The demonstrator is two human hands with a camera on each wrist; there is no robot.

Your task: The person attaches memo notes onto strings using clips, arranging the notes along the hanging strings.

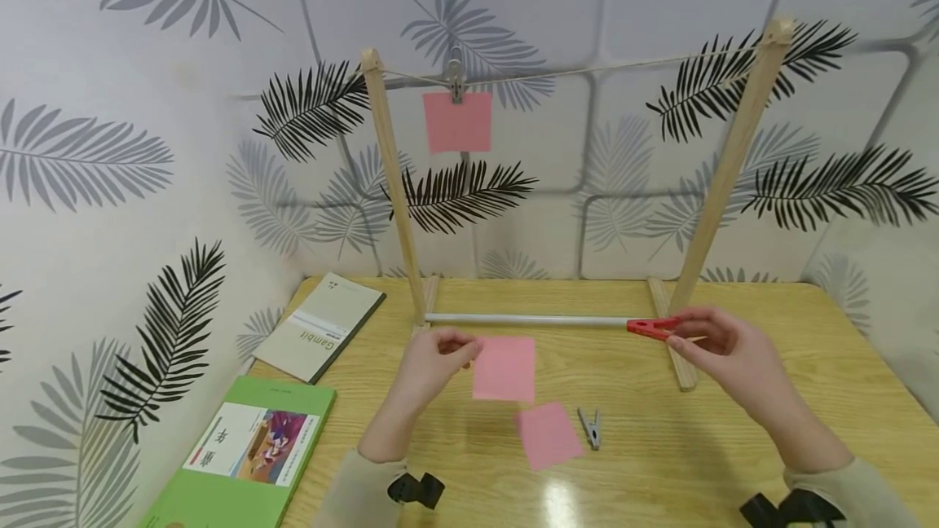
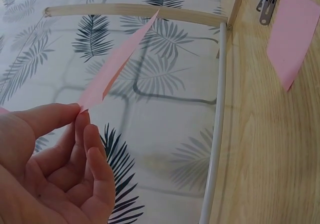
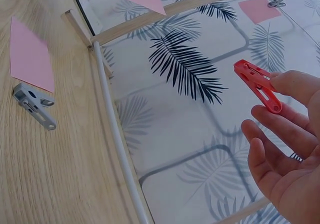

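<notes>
I'm pinching a pink note (image 1: 504,369) near its corner with the left hand (image 1: 436,359), thumb and fingertips closed on it, and the sheet's sticking out right of them. The right hand (image 1: 737,351) is gripping a red clip (image 1: 651,327) that's poking out left of its fingertips. Between and below both sets of fingers, another pink sheet (image 1: 550,435) and a grey clip (image 1: 591,430) are lying side by side. A hanging pink square (image 1: 458,124) is dangling above the left fingers.

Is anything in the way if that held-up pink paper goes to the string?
Nothing visible stands between the held-up pink paper and the string. One pink square hangs there, near one post.
</notes>
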